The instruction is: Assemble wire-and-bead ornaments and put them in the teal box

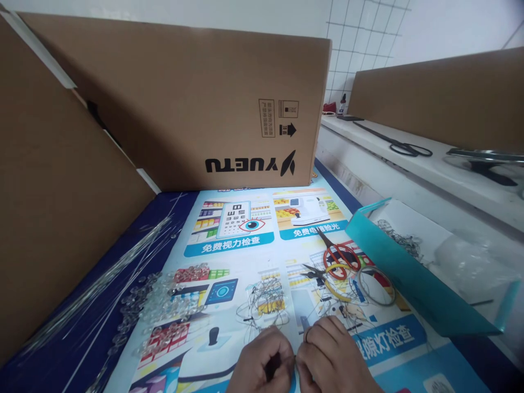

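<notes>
At the bottom centre my left hand [264, 361] is closed, its thumb and fingertips pinched toward my right hand [329, 357]. My right hand is closed too, fingers curled, and the two nearly meet. Whatever is between the fingertips is too small to make out. Just beyond my left hand lies a tangle of thin bent wires [268, 297]. Past my right hand are yellow-handled pliers [336, 284], red-handled scissors [341, 261] and a wire coil [376, 286]. Clear beads [164, 305] are heaped to the left, beside a bundle of long straight wires [118, 267].
A printed poster sheet [237, 256] covers the dark blue table surface. Cardboard box walls [184, 103] stand at the back and left. On the right is a teal-sided box [413, 273] holding wire pieces and clear plastic. Black scissors [403, 146] lie on a white ledge [385, 155].
</notes>
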Available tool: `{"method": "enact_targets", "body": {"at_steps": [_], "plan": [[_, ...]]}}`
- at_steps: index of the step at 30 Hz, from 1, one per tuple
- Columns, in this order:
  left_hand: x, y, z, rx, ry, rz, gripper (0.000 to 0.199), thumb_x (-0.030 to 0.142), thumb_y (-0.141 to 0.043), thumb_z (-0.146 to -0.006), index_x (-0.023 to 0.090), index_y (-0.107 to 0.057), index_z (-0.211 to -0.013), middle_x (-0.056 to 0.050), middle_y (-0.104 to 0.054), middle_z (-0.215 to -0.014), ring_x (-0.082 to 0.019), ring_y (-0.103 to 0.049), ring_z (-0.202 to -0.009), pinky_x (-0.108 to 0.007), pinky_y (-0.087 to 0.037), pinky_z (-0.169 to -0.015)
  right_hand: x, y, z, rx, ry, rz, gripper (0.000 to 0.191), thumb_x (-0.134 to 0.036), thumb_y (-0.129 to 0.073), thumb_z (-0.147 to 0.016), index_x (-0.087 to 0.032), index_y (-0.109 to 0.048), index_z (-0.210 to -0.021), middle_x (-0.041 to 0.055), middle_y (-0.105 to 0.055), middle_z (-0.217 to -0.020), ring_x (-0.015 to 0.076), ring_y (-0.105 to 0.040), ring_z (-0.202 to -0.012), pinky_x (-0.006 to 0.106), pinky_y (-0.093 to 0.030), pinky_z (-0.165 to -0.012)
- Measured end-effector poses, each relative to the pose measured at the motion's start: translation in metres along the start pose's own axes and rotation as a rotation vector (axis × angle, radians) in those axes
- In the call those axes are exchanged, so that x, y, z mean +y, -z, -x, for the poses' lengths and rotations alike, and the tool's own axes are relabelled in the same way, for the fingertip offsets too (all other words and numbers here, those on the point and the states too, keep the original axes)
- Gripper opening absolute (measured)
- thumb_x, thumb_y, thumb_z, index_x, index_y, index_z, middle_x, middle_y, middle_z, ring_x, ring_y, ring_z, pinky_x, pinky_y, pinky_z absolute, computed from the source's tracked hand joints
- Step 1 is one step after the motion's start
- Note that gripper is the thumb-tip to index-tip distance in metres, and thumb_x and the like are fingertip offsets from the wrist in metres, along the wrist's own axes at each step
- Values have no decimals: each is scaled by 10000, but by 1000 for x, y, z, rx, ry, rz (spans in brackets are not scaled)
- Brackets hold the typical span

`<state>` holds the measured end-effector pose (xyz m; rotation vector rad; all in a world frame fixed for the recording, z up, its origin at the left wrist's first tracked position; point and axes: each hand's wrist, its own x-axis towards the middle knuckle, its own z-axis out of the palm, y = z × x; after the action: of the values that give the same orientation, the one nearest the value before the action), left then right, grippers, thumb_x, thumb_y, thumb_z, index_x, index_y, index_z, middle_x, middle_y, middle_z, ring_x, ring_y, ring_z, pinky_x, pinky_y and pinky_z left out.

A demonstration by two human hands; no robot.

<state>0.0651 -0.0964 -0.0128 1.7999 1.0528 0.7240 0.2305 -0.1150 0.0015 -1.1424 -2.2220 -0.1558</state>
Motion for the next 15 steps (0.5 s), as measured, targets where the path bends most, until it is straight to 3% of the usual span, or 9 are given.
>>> {"method": "enact_targets", "body": {"at_steps": [10, 15], "plan": [[0, -2, 0, -30, 10, -20, 175, 11, -448, -594, 177, -501, -573, 24, -528, -607, -104, -477, -559, -183, -362, -527, -1, -8, 7, -2, -20, -14, 136, -62, -420, -670, -169, -488, -621, 35, -458, -618, 180, -416, -616, 311, -341, -571], [-1, -3, 2, -36, -20, -30, 181, 3, -451, -596, 176, -506, -587, 21, -537, -615, -107, -493, -569, -181, -377, -538, -2, -11, 10, 73, -54, -63, 127, -62, -409, -613, -183, -449, -619, 24, -427, -628, 177, -398, -618, 315, -373, -576]]}}
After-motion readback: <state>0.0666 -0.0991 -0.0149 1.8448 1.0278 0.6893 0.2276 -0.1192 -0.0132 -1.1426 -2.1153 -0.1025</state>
